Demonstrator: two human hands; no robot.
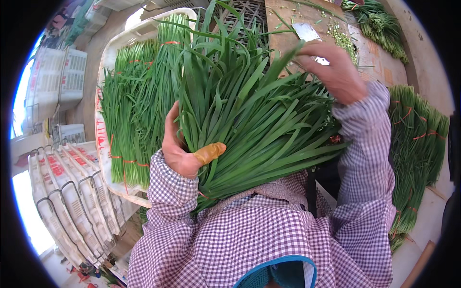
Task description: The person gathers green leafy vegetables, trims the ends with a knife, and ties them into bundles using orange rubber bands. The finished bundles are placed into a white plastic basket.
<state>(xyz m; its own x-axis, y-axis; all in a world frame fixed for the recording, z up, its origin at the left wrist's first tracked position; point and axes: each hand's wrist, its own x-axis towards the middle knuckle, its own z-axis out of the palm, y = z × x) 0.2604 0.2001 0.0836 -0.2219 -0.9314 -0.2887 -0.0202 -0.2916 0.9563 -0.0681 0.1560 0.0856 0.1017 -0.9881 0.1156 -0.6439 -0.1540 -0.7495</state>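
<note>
A large loose bunch of garlic chives [252,118] fans out in front of my body, its long flat leaves spreading up and to the right. My left hand [180,151] grips the bunch from its left side, the thumb in an orange-brown finger cover lying over the leaves. Its other fingers are mostly hidden behind the greens. At the upper right, my right hand [331,68] is blurred, with a few leaf tips [286,59] pinched at its fingertips. Low on the bunch, a red tie [205,196] shows partly.
Tied chive bundles [137,104] fill a white plastic crate [108,68] at left. A wooden board [281,14] bears a metal blade [306,32] and trimmings. More bundles lie at right [414,144] and upper right [381,28]. Stacked white crates [72,201] stand lower left.
</note>
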